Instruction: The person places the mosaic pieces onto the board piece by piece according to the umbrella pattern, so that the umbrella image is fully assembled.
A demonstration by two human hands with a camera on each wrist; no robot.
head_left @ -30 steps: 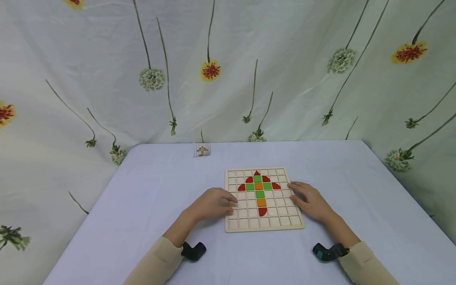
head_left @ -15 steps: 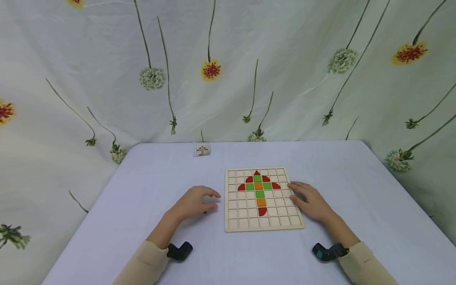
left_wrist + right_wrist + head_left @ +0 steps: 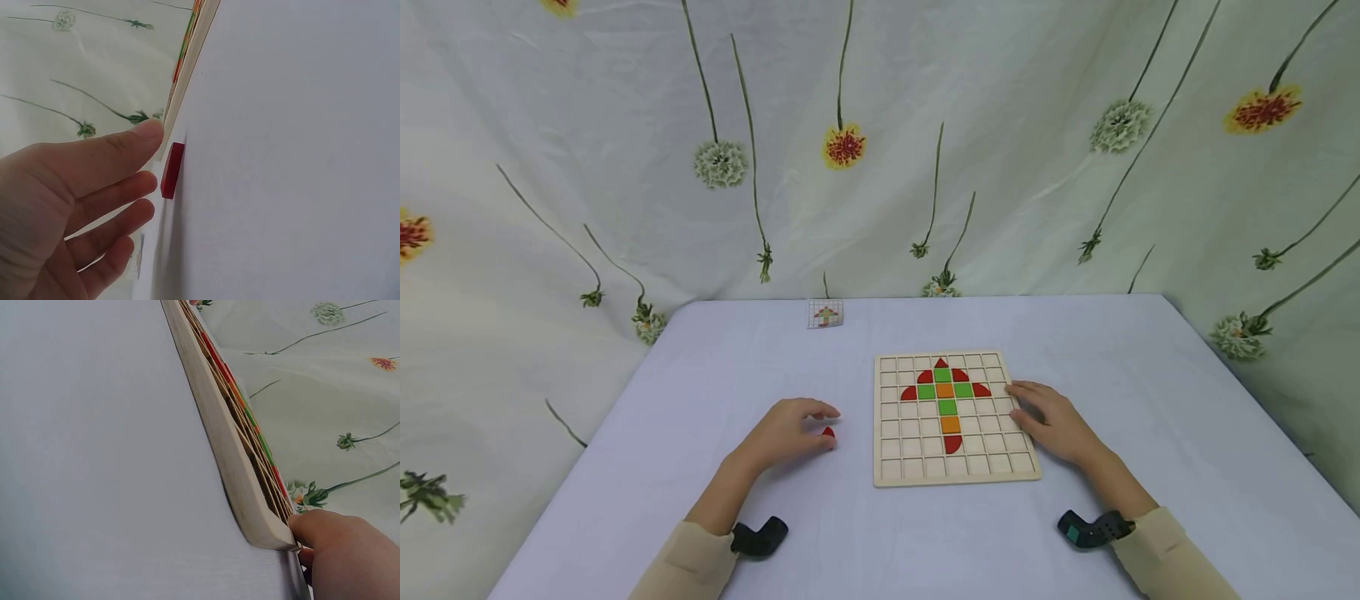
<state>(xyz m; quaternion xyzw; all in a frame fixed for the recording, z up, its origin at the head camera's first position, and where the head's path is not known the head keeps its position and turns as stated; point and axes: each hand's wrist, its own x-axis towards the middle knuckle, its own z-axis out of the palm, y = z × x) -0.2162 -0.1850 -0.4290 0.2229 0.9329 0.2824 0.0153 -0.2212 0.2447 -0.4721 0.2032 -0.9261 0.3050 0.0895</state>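
Observation:
A red quarter-round tile (image 3: 828, 432) lies on the table left of the wooden grid board (image 3: 917, 473). Close around it is my left hand (image 3: 790, 429), thumb and fingers spread apart; the left wrist view shows the red tile (image 3: 172, 171) just beyond the fingertips, with nothing gripped. My right hand (image 3: 1054, 422) rests on the board's right edge, fingers and thumb apart and relaxed. In the right wrist view, the thumb (image 3: 312, 526) touches near the board's corner and the other fingers are mostly hidden. Red, green and orange tiles (image 3: 947, 407) form an arrow-like figure on the grid.
A small card (image 3: 825, 314) with a similar coloured figure lies at the table's back edge. Behind the white-covered table (image 3: 955, 550) hangs a flower-print cloth (image 3: 1015, 167). Black bands with devices (image 3: 760, 537) sit on both wrists.
My left hand has drawn back leftward from the board's left edge, over the table. The red tile now shows between its thumb and fingers. My right hand and the board have stayed put.

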